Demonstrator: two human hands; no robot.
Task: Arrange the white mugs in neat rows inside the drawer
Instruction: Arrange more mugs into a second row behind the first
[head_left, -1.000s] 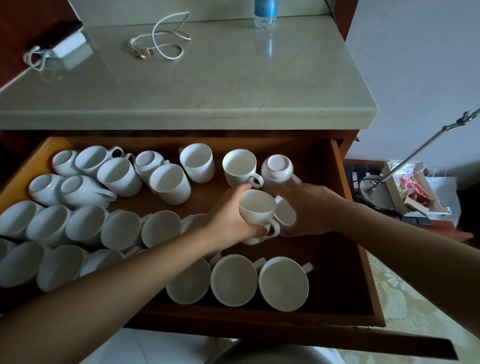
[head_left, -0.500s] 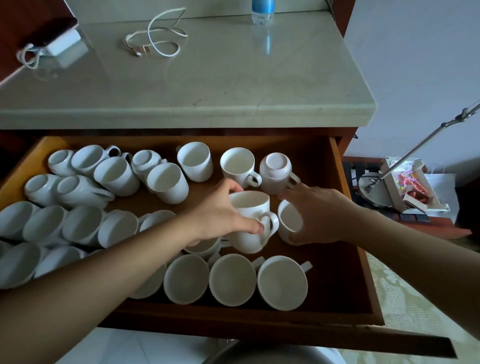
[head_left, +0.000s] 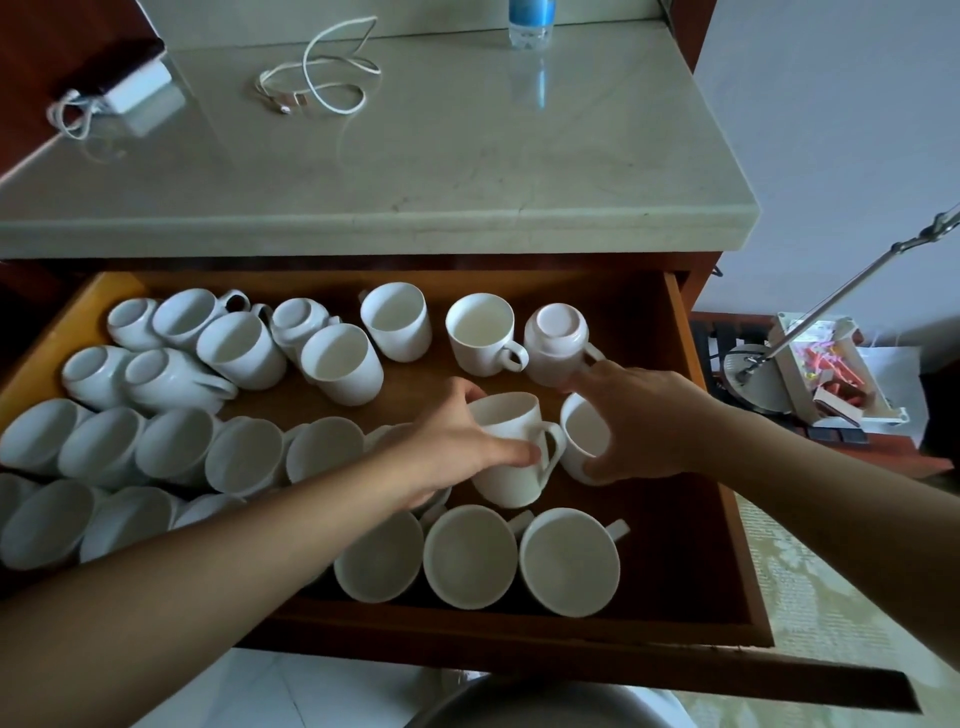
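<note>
Lowered since a second ago, the upright mug (head_left: 511, 457) now stood on the floor of the drawer (head_left: 722, 525), the left hand (head_left: 452, 447) wrapped around its left side, thumb across the front beside the handle. Just right of it, the right hand (head_left: 644, 421) curled closed over a second mug (head_left: 582, 436). Farther right, outside the drawer, lay a white tray (head_left: 831, 374) of clutter.

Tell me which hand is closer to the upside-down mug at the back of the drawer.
Right. The right hand reaches just below the upside-down mug, fingertips about touching; the left hand grips another mug farther forward.
</note>
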